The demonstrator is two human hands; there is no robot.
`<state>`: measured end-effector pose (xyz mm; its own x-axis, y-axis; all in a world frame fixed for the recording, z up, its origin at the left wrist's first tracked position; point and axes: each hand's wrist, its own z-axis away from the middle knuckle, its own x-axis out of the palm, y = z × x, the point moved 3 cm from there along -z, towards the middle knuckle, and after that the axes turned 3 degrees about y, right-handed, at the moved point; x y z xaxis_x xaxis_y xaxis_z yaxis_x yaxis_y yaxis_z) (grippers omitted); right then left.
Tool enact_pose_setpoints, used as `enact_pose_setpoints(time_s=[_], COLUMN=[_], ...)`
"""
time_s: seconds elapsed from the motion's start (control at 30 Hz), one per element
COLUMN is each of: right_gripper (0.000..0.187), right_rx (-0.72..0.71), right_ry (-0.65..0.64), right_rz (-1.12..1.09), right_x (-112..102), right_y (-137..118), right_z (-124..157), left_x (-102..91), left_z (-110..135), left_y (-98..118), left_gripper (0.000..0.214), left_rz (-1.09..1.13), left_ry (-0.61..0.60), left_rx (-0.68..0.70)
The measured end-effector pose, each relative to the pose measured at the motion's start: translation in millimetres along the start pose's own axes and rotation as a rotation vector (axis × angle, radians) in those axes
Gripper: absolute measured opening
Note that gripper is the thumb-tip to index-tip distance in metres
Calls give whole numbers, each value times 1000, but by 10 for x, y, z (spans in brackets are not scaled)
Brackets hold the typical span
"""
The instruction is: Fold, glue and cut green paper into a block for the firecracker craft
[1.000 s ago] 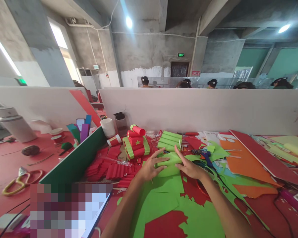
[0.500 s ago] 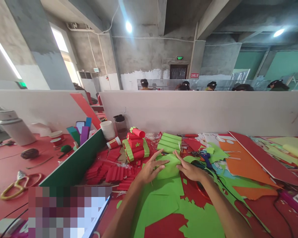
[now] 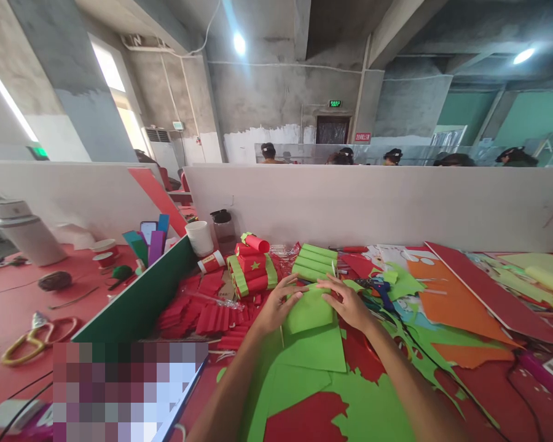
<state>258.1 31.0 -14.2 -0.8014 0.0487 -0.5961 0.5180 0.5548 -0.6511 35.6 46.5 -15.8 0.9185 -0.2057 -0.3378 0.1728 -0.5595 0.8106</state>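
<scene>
A small green foam sheet [image 3: 309, 311] lies between my hands on the red table, on top of larger green sheets [image 3: 304, 368]. My left hand [image 3: 276, 308] grips its left edge with fingers curled over the top. On the right, my right hand [image 3: 348, 301] holds the upper right edge, fingers bent over it. Just beyond them sits a stack of green foam rolls [image 3: 314, 261] and a red and green paper tank model [image 3: 252, 267].
Red pleated pieces [image 3: 207, 313] lie left of my hands. A green board [image 3: 138, 301] divides the table. White cup [image 3: 200, 237], dark jar [image 3: 222, 226], blue glue gun [image 3: 378, 287], orange and red sheets [image 3: 451, 301] right, scissors [image 3: 32, 337] far left. People sit behind the white partition [image 3: 378, 202].
The green piece was a rounded curl under my flat hands; now it stands up as a flatter sheet with both hands gripping its top edges.
</scene>
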Motion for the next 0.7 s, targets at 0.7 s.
enact_pose_setpoints(time_s=[0.7], right_gripper=[85], right_rx=[101], right_ry=[-237], right_rz=[-227], right_x=[67], right_y=[2], right_z=[90], left_x=[36], left_z=[57], left_y=[-299], left_gripper=[51], left_rz=[454], left_ry=[178], left_rx=[-528])
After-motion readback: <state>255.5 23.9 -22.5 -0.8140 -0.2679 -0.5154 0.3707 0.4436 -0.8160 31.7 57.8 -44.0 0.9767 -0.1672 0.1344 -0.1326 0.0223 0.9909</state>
